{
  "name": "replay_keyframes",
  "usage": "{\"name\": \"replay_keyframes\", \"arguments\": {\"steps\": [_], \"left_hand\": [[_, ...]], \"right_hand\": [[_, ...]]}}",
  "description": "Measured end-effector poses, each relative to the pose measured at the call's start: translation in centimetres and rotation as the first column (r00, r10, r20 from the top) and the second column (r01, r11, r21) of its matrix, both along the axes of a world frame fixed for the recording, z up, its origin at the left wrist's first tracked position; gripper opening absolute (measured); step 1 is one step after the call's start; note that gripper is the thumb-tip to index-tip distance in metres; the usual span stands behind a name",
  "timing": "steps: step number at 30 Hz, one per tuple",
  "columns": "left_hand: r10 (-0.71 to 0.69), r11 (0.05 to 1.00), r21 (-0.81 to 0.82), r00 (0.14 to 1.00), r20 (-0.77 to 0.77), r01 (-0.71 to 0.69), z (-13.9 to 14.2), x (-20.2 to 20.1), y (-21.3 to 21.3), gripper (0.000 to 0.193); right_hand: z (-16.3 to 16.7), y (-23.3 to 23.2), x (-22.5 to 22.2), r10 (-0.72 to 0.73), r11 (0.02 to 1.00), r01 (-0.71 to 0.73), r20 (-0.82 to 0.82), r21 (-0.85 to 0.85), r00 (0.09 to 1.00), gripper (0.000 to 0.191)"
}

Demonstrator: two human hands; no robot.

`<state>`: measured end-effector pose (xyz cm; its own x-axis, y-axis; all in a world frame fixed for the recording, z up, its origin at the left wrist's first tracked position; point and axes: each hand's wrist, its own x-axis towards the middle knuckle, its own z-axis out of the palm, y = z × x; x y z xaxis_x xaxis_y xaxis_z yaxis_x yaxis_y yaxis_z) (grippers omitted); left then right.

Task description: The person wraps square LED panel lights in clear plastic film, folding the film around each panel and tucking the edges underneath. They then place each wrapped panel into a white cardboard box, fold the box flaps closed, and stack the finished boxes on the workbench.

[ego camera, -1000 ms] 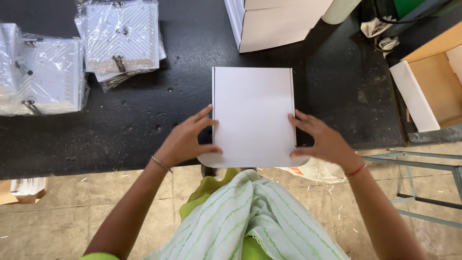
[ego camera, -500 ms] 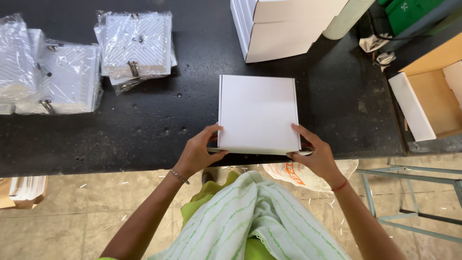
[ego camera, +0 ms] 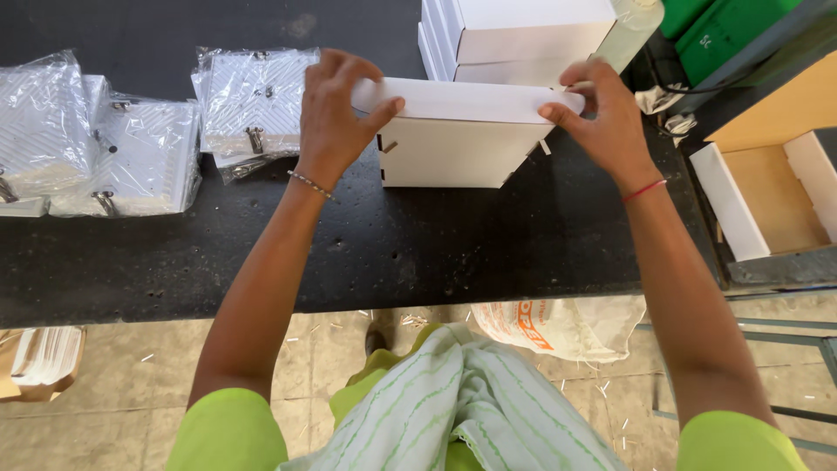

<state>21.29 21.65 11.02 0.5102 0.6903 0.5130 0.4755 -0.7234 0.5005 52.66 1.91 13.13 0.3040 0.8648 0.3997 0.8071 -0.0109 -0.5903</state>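
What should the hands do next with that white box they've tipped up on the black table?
Probably press the top edge shut: the left hand and right hand grip the top corners of the white box, which stands on edge before the stacked boxes.

A packing workshop, long black workbench, stack of white cardboard boxes, plastic-wrapped metal parts in bags, open cardboard carton at the side, green crates, bare concrete floor with scraps
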Motion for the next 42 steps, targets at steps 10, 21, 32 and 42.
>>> {"name": "replay_keyframes", "arguments": {"steps": [10,21,32,42], "left_hand": [[-0.174,0.955,0.226,0.98,-0.093,0.191,-0.6,-1.3,2.3,0.02],[-0.041,0.998,0.061,0.988,0.148,0.032,1.3,2.6,4.2,0.029],[-0.047,0.986,-0.141,0.958,0.282,0.089,2.7,1.4,1.2,0.013],[-0.188,0.924,0.361,0.973,0.132,0.129,-1.0,-0.6,0.4,0.024]], "right_hand": [[1.2,-1.4,1.3,0.083,0.995,-0.098,0.449,0.009,0.89,0.021],[1.9,1.9,0.1,0.086,0.995,-0.079,-0.119,0.066,0.989,0.021],[2.2,0.8,-2.0,0.056,0.985,-0.051,-0.029,0.162,0.998,0.023],[-3.2,-0.2,-2.6,-0.069,0.954,-0.012,0.259,0.298,0.963,0.014]]}}
